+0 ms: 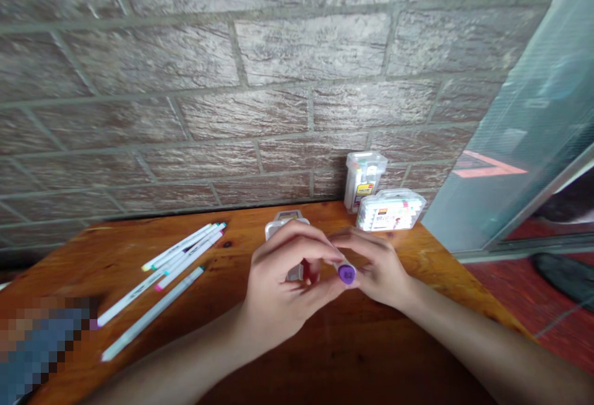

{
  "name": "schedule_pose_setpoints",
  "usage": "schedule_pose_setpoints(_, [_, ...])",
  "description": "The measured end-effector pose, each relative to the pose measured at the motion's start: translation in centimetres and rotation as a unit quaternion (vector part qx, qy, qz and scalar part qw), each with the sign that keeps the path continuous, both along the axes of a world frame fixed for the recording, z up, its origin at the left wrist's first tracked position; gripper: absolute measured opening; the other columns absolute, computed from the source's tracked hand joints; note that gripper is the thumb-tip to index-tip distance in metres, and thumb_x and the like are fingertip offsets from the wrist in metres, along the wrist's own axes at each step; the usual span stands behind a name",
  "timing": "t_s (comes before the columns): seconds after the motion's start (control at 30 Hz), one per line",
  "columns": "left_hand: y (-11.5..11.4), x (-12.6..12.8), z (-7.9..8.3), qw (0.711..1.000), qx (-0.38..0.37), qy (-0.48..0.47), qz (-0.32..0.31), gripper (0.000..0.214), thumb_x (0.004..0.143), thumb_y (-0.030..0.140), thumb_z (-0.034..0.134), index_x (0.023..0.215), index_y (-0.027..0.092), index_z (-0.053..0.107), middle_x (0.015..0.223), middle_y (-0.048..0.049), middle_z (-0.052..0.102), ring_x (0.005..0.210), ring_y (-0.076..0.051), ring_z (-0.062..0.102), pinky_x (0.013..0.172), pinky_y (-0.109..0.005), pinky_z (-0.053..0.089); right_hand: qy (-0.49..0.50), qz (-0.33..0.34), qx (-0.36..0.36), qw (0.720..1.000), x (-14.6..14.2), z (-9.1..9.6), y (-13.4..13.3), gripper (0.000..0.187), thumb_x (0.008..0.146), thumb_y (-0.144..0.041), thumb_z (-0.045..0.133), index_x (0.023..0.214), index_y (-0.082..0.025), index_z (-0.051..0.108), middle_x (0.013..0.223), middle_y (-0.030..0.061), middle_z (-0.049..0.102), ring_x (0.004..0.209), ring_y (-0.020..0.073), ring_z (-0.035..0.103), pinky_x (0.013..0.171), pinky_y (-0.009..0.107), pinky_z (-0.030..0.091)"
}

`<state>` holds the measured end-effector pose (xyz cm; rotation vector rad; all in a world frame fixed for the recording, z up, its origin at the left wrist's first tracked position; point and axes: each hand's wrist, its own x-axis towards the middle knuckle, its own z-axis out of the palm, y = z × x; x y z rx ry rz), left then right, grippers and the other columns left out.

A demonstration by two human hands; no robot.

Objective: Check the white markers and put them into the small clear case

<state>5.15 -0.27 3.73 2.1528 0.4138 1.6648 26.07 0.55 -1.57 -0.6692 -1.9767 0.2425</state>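
Both hands meet over the middle of a wooden table [352, 355]. My left hand [283, 287] is curled, its fingers pinched together around a marker with a purple cap end [346, 274]. My right hand [375, 269] is closed on the same marker from the right, fingertips touching those of the left hand. The marker's body is mostly hidden by the fingers. Just behind the hands stands a clear plastic marker case [283, 224], partly covered by my left hand.
Several white markers [180, 255] with coloured caps lie loose on the table's left half. Two clear marker boxes, one upright [362, 179] and one lying flat [390, 210], stand at the back by the stone-pattern wall. A glass panel runs along the right.
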Motion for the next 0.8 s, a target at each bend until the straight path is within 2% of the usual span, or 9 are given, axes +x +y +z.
schedule_pose_setpoints(0.5, [-0.26, -0.06, 0.22, 1.0, -0.004, 0.004, -0.002, 0.026, 0.074, 0.012, 0.095, 0.092, 0.017, 0.077, 0.093, -0.0039, 0.072, 0.077, -0.014, 0.071, 0.059, -0.021, 0.055, 0.003, 0.0, 0.002, 1.0, -0.09, -0.1, -0.04, 0.016, 0.103, -0.031, 0.068, 0.114, -0.02, 0.073, 0.102, 0.0123, 0.08, 0.092, 0.0239, 0.076, 0.082, 0.035, 0.061])
schedule_pose_setpoints(0.8, [-0.46, -0.15, -0.32, 0.999, -0.032, 0.002, -0.037, 0.028, 0.074, 0.007, 0.093, 0.095, 0.017, 0.077, 0.097, -0.0041, 0.07, 0.071, -0.012, 0.068, 0.054, -0.021, 0.055, -0.001, -0.001, 0.0, 1.0, -0.08, 0.03, -0.05, 0.013, 0.102, -0.022, 0.068, 0.114, -0.021, 0.072, 0.103, 0.0118, 0.079, 0.093, 0.0236, 0.076, 0.081, 0.036, 0.061])
